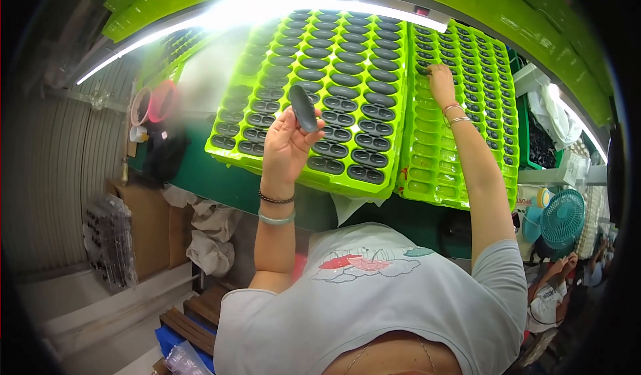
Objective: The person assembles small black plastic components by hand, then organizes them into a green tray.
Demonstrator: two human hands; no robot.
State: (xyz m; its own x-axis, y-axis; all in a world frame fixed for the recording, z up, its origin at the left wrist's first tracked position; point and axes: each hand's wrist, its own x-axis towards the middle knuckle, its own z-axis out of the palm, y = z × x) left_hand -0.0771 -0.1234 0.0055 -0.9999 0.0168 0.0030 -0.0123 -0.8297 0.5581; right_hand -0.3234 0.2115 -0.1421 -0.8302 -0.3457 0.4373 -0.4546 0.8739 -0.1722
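Note:
My left hand point(287, 149) is closed around a dark grey oval shell point(304, 110), held up on end over the left green tray point(389, 189). That tray holds rows of such parts: smooth oval shells point(345, 80) in the far rows, and dark pieces with two hollows each point(366, 174) in the near rows. My right hand point(441, 86) reaches to the far left column of the right green tray point(434, 191). Its fingertips are pinched together at a slot; what they hold, if anything, is too small to make out.
A lamp tube point(374, 8) runs across above the trays. More green trays point(534, 14) are stacked overhead. At the right stand a green crate point(542, 149) of dark parts and a teal fan point(563, 218). A pink ring-shaped item point(163, 101) lies at the left. Another person point(551, 288) sits at lower right.

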